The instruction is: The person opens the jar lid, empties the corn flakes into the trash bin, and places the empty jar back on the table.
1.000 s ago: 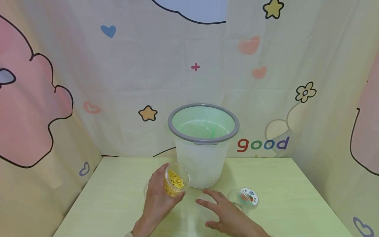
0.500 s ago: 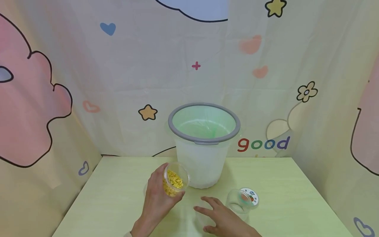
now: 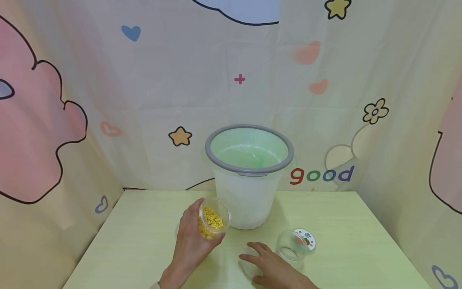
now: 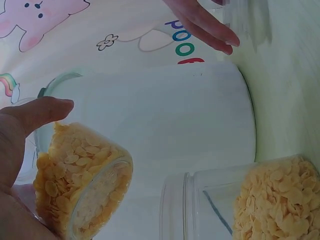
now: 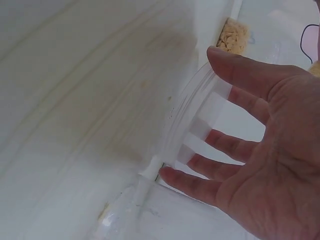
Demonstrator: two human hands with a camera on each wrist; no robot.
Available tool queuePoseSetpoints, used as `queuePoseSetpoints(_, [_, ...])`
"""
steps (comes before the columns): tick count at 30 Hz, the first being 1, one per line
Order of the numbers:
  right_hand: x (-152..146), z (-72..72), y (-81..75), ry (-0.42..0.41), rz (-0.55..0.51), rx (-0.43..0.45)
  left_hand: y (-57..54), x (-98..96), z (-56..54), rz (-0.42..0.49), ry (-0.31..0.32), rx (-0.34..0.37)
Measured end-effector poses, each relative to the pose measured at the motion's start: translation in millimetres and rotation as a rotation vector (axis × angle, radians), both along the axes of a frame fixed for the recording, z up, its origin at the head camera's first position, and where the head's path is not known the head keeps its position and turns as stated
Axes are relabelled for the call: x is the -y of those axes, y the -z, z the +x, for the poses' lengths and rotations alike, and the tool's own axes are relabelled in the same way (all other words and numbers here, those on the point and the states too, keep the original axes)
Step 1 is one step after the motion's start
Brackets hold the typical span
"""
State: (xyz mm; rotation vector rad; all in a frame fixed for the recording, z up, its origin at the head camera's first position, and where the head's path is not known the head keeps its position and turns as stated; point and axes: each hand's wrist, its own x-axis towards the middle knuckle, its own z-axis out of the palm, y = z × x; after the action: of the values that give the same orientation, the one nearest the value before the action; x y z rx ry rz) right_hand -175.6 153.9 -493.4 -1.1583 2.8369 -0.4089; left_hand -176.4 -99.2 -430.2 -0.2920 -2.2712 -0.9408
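Note:
My left hand [image 3: 193, 237] grips a clear plastic jar [image 3: 211, 220] above the table, thumb on one side and fingers on the other. The jar is tilted, its mouth uncovered, with yellow flakes [image 4: 75, 165] in its lower part. Low over the table, my right hand [image 3: 272, 267] has its thumb and fingers spread around a clear round plastic piece [image 5: 190, 107] with a ridged edge. Whether that piece is a lid or a jar is hard to see. Beside that hand stands a clear jar [image 3: 290, 253] without visible contents, partly over a printed lid [image 3: 308, 239].
A pale waste bin [image 3: 245, 200] with a grey rim stands at the back middle of the table [image 3: 325, 212]. Another jar of flakes [image 4: 275, 205] stands near my left hand, mostly hidden by it in the head view. Printed cloth walls enclose the back and sides.
My right hand has come lower and slightly nearer to me, so the clear jar beside it shows more fully. The left hand keeps the tilted jar almost where it was.

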Motion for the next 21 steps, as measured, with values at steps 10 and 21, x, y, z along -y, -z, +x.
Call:
queuePoseSetpoints(10, [-1, -6.3, 6.0, 0.064, 0.027, 0.052, -1.6, 0.1, 0.1, 0.022, 0.005, 0.029])
queuePoseSetpoints(21, [-4, -10.6, 10.7, 0.094, 0.035, 0.073, -1.0, 1.9, 0.5, 0.031, -0.002, 0.03])
